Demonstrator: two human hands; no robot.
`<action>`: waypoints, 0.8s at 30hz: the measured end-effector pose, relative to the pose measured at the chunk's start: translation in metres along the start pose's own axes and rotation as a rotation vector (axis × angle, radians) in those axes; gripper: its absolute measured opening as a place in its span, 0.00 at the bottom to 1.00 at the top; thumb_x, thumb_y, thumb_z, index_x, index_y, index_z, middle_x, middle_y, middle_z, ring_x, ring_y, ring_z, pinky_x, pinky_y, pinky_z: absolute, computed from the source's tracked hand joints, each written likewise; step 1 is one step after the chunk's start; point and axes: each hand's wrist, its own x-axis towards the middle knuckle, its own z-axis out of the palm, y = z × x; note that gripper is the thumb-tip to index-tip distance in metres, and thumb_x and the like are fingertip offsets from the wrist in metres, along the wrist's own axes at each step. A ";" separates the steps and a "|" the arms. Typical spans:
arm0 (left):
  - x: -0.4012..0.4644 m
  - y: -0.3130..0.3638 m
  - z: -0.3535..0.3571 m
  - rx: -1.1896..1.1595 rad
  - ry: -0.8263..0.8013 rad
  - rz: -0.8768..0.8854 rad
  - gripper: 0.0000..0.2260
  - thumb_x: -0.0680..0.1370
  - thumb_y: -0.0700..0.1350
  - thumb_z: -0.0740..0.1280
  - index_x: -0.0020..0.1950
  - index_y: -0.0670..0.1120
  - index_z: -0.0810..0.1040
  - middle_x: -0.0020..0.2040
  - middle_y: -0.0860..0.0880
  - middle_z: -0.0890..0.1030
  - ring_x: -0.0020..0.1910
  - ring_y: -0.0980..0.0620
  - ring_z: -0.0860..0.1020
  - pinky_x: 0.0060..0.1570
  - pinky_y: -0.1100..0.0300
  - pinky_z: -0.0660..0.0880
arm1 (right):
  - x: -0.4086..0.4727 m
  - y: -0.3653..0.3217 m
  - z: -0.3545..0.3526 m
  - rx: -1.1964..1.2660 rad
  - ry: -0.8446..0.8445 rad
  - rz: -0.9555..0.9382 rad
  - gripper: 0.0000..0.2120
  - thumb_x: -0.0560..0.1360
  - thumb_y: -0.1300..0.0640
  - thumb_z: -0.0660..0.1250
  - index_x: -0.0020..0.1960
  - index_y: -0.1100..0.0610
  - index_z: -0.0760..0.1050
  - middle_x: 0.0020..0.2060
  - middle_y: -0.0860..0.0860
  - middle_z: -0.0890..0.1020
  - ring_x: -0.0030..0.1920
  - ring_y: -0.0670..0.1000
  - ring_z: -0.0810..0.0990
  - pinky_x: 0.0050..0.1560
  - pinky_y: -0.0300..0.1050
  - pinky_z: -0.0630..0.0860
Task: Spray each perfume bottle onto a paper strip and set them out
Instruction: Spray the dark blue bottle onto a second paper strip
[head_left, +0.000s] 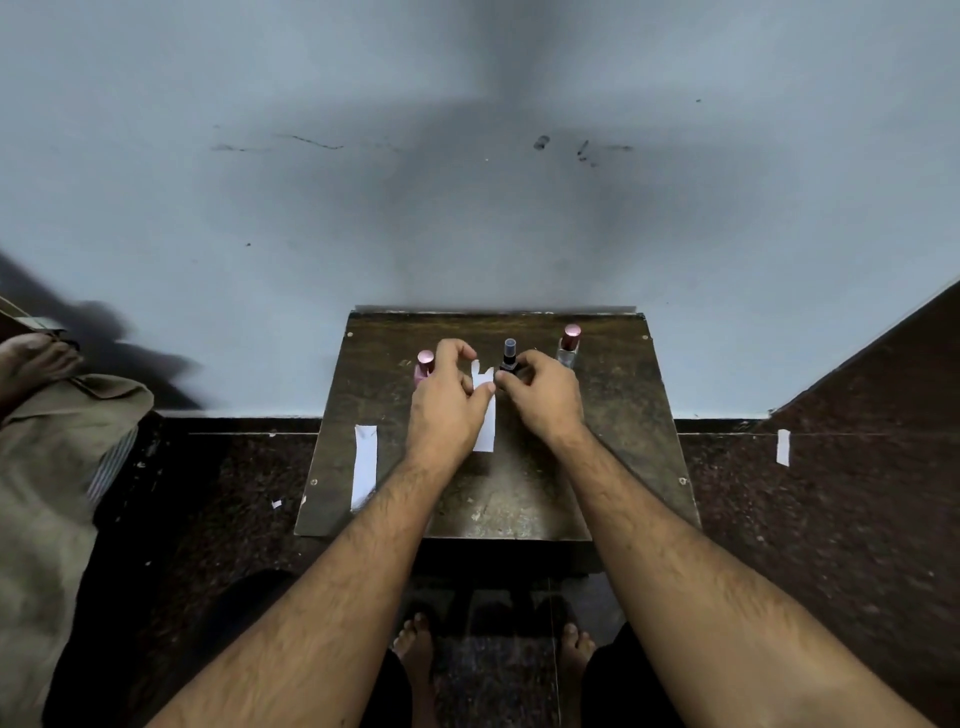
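Perfume bottles stand along the far edge of the surface (613, 441): the dark bottle (509, 356) in the middle, a pink bottle (424, 366) to its left, a clear bottle (569, 347) to its right. Your right hand (545, 392) grips the dark bottle's base. Your left hand (448, 397) pinches the paper strip (484, 415) just left of it; a second strip (364, 465) lies further left.

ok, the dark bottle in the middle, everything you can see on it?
The dark bottle stands upright near the back of the wooden table, between the two pink-capped bottles. Its body looks black or dark glass, with a translucent grey cap on top. The right hand has its fingertips at the bottle's base, hiding the lower part. A white paper strip lies just left of it.
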 end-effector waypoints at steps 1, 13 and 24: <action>0.000 0.002 0.000 0.008 0.021 0.010 0.14 0.76 0.44 0.70 0.51 0.56 0.66 0.36 0.52 0.77 0.41 0.52 0.76 0.40 0.59 0.68 | -0.004 -0.002 -0.005 0.002 0.010 -0.014 0.07 0.72 0.49 0.71 0.47 0.52 0.80 0.35 0.47 0.81 0.39 0.49 0.79 0.39 0.42 0.70; 0.008 0.019 -0.010 0.057 -0.038 0.019 0.10 0.77 0.46 0.70 0.58 0.48 0.83 0.53 0.51 0.84 0.54 0.55 0.79 0.60 0.56 0.75 | -0.033 0.001 -0.036 0.167 -0.072 -0.107 0.07 0.71 0.49 0.70 0.48 0.48 0.80 0.37 0.44 0.82 0.39 0.48 0.81 0.46 0.52 0.81; 0.011 0.021 -0.008 -0.101 -0.191 0.014 0.07 0.76 0.48 0.70 0.50 0.47 0.84 0.42 0.56 0.83 0.44 0.57 0.79 0.46 0.63 0.73 | -0.042 0.009 -0.044 0.205 -0.211 -0.150 0.06 0.71 0.48 0.70 0.46 0.47 0.81 0.36 0.47 0.83 0.40 0.53 0.81 0.47 0.56 0.80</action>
